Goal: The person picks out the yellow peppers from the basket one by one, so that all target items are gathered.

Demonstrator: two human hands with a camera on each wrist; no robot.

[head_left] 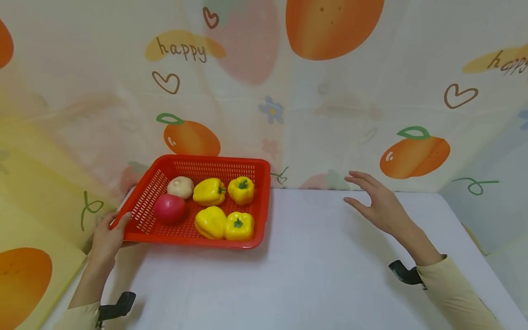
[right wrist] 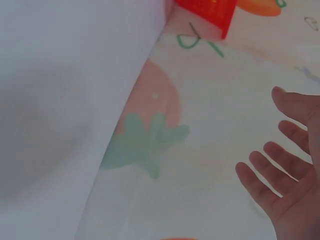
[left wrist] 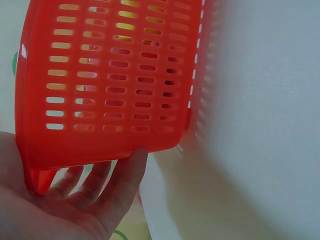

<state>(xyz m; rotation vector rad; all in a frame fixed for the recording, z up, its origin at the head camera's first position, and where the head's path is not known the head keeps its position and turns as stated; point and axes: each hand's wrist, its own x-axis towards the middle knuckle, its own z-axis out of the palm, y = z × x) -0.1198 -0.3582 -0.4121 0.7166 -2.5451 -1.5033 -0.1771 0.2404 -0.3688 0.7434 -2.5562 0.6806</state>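
My left hand (head_left: 108, 236) grips the left end of a red plastic basket (head_left: 264, 206), thumb over the rim and fingers beneath it. In the left wrist view those fingers (left wrist: 125, 185) curl under the slotted end wall. Inside lie several yellow bell peppers (head_left: 209, 191), a round pinkish-red fruit or vegetable (head_left: 170, 209) and a pale, whitish bulb-like one (head_left: 180, 187). The basket tilts toward me. Off to the right, my right hand (head_left: 381, 204) hovers above the table with its fingers spread and relaxed, holding nothing; the right wrist view shows its bare palm.
The white table (head_left: 313, 256) runs up to a fruit-printed cloth (head_left: 321, 123) hung behind it. A yellowish cloth side (head_left: 37, 183) borders the left. Each wrist carries a black camera mount, such as the right mount (head_left: 405, 273).
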